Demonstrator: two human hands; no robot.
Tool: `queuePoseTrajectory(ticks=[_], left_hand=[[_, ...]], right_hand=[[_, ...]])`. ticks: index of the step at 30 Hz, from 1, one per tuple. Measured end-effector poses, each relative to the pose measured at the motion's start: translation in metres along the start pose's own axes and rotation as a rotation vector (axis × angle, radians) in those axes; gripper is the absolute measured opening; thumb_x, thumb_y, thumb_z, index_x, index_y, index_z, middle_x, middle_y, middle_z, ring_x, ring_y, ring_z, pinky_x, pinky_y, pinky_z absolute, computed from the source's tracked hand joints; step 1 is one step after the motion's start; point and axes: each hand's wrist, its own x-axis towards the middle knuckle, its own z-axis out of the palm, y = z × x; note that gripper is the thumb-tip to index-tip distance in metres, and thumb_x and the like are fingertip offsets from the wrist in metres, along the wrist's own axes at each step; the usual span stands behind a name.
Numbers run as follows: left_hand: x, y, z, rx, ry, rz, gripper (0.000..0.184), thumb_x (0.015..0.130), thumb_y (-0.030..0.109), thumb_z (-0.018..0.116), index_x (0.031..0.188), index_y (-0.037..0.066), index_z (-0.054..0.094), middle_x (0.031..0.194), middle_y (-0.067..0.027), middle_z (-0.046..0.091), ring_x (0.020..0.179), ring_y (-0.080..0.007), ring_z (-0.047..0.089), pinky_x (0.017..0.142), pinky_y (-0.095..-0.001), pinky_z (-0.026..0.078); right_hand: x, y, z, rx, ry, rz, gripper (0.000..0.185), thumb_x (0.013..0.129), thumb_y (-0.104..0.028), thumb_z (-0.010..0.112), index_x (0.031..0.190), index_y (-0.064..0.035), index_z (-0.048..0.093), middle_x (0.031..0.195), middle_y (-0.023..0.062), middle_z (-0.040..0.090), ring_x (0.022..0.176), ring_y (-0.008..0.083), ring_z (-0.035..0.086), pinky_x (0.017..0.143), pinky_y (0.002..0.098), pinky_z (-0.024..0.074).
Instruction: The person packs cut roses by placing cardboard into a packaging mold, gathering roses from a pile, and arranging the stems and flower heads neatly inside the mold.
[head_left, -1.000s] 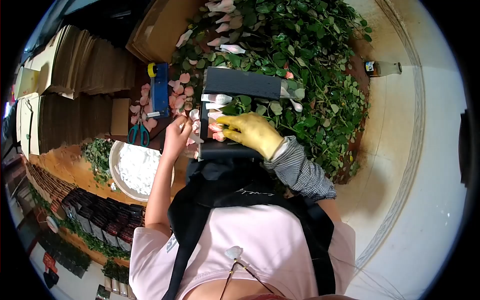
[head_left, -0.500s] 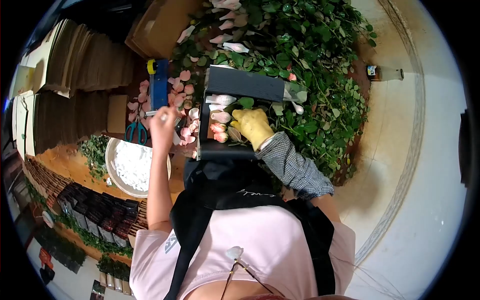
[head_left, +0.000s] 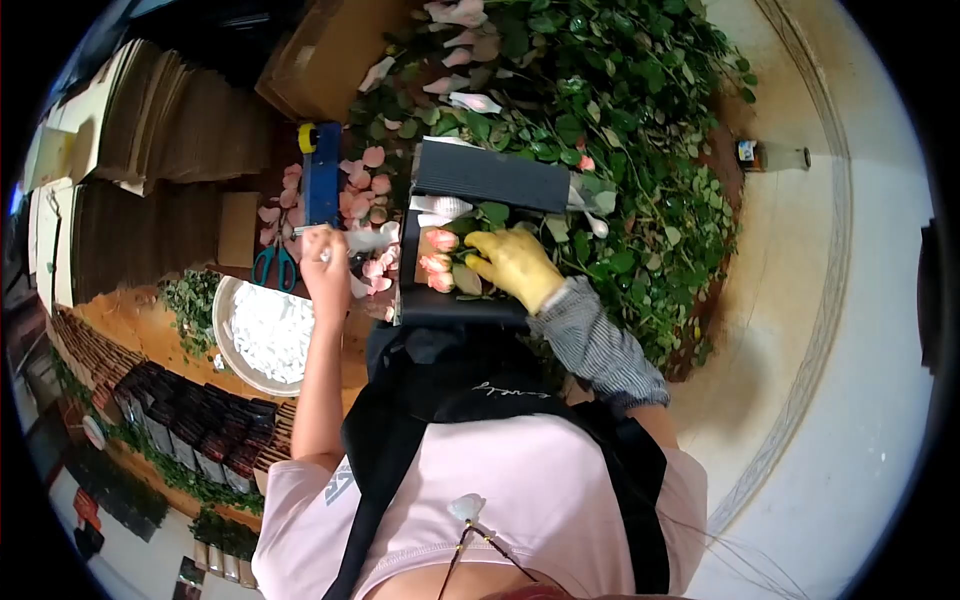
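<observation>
My bare left hand [head_left: 326, 265] is closed, its fingers pinching a white mesh sleeve [head_left: 370, 238] that trails blurred to the right. My right hand [head_left: 512, 265], in a yellow glove, reaches over a black box [head_left: 455, 312] with its thumb and finger around the stem of a bare pink rose [head_left: 441, 240]. More bare pink roses [head_left: 436, 272] lie just below it in the box. Above them are roses in white mesh sleeves [head_left: 440, 207]. The stems under my glove are mostly hidden by leaves. A dark ribbed panel [head_left: 490, 175] crosses the top of the box.
Pink petals [head_left: 362, 190] lie left of the box, by teal-handled scissors [head_left: 274, 268] and a blue tape dispenser [head_left: 321, 175]. A round basin [head_left: 222, 335] holds white sleeves. Leafy rose stems [head_left: 660, 200] are heaped at right; cardboard stacks [head_left: 150, 230] stand at left. A bottle [head_left: 772, 156] is at far right.
The white sleeve has come off the upper rose, which now shows bare pink petals. My left hand is slightly lower with the sleeve trailing from it; my right hand has shifted slightly right and down.
</observation>
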Motion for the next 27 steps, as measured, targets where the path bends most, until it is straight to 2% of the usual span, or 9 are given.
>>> queuePoseTrajectory(ticks=[2,3,8,12,15,19,21,22,27], left_hand=[[-0.003,0.004,0.001,0.079,-0.213,0.018,0.009,0.092,0.005,0.06,0.089,-0.004,0.061,0.088,-0.0057,0.061,0.083,-0.015,0.057,0.079,-0.0285,0.048],[-0.004,0.004,0.001,-0.021,-0.405,-0.38,0.016,0.091,0.013,0.066,0.094,-0.002,0.061,0.085,-0.0101,0.064,0.079,-0.0199,0.06,0.077,-0.0328,0.05],[0.003,0.03,0.069,0.554,-0.508,0.004,0.035,0.091,0.035,0.069,0.094,0.002,0.06,0.083,-0.02,0.066,0.079,-0.0414,0.065,0.068,-0.0464,0.052],[0.0,0.026,0.07,0.456,-0.407,0.184,0.018,0.09,0.021,0.067,0.087,0.004,0.065,0.086,-0.0128,0.064,0.083,-0.0387,0.064,0.067,-0.0463,0.05],[-0.004,0.006,0.049,0.06,-0.052,-0.144,0.013,0.089,0.009,0.062,0.081,-0.002,0.063,0.08,-0.013,0.058,0.073,-0.0281,0.062,0.07,-0.0387,0.049],[0.004,0.005,0.011,-0.078,-0.204,-0.082,0.023,0.09,0.008,0.064,0.076,-0.002,0.049,0.082,-0.0064,0.055,0.082,-0.0156,0.056,0.079,-0.0291,0.046],[0.004,0.015,0.02,-0.162,-0.511,-0.543,0.021,0.091,0.015,0.067,0.085,0.0,0.054,0.079,-0.0062,0.058,0.075,-0.0147,0.057,0.074,-0.0304,0.048],[0.005,0.022,0.032,0.07,-0.597,-0.421,0.02,0.095,0.022,0.068,0.095,0.006,0.056,0.078,0.0035,0.06,0.068,-0.007,0.057,0.063,-0.0254,0.047],[-0.002,0.047,0.073,0.379,-0.519,0.047,0.025,0.091,0.026,0.07,0.097,0.003,0.067,0.086,-0.0166,0.069,0.078,-0.0347,0.068,0.067,-0.0405,0.052]], right_hand=[[-0.005,-0.019,-0.022,0.025,0.079,-0.028,0.033,0.09,-0.027,0.066,0.116,-0.0079,0.061,0.082,0.0141,0.071,0.079,0.0316,0.069,0.073,0.0456,0.0529],[0.001,-0.03,-0.032,-0.139,-0.059,0.127,0.043,0.092,-0.029,0.065,0.13,-0.0088,0.059,0.088,0.0115,0.072,0.083,0.0305,0.069,0.076,0.0443,0.052],[0.026,-0.008,0.033,-0.579,-0.019,0.18,0.021,0.091,-0.03,0.061,0.081,-0.0121,0.067,0.065,0.0052,0.068,0.06,0.0274,0.067,0.06,0.0436,0.0508],[0.028,0.008,0.028,-0.472,0.098,0.185,0.023,0.083,-0.035,0.071,0.084,-0.0122,0.071,0.07,0.0098,0.069,0.064,0.029,0.068,0.064,0.0435,0.0525],[0.032,0.019,0.034,-0.346,0.098,0.401,0.03,0.08,-0.039,0.074,0.091,-0.0105,0.073,0.077,0.0125,0.072,0.073,0.0309,0.069,0.069,0.0443,0.0546],[0.023,0.027,0.029,-0.165,0.232,0.25,0.032,0.083,-0.042,0.07,0.09,-0.0116,0.076,0.086,0.0135,0.073,0.082,0.0324,0.07,0.076,0.0439,0.056],[0.022,0.034,0.035,-0.194,0.179,0.22,0.034,0.084,-0.042,0.069,0.09,-0.0095,0.075,0.084,0.016,0.072,0.081,0.0338,0.07,0.077,0.0449,0.0558],[0.023,0.035,0.04,-0.269,0.162,0.214,0.035,0.084,-0.042,0.07,0.09,-0.0081,0.075,0.083,0.0168,0.072,0.08,0.0341,0.07,0.076,0.0452,0.0559],[0.021,0.028,0.038,-0.258,0.208,0.274,0.033,0.083,-0.038,0.072,0.089,-0.0048,0.074,0.084,0.0177,0.072,0.078,0.0342,0.07,0.073,0.046,0.056]])
